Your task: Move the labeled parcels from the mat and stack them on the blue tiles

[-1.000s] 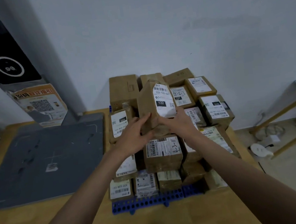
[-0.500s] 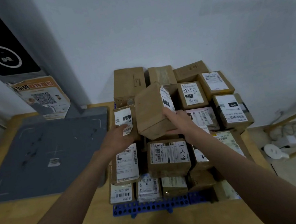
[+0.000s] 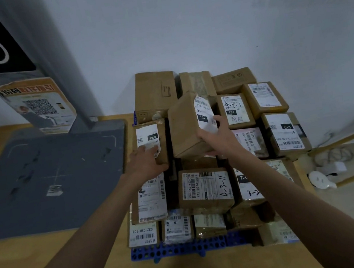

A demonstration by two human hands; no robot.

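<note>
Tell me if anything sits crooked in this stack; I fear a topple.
The parcel labeled 122 is tilted, not lying flat, held in the right hand above the pile. The left hand rests on the 032 parcel, which lies flat.

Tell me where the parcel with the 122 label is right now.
In the head view the 122 parcel is tilted above the middle of the stack, in the right hand, between the 032 parcel and a second parcel marked 122.

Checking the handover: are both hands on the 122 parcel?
No: only the right hand holds the 122 parcel; the left hand rests on the 032 parcel.
</note>
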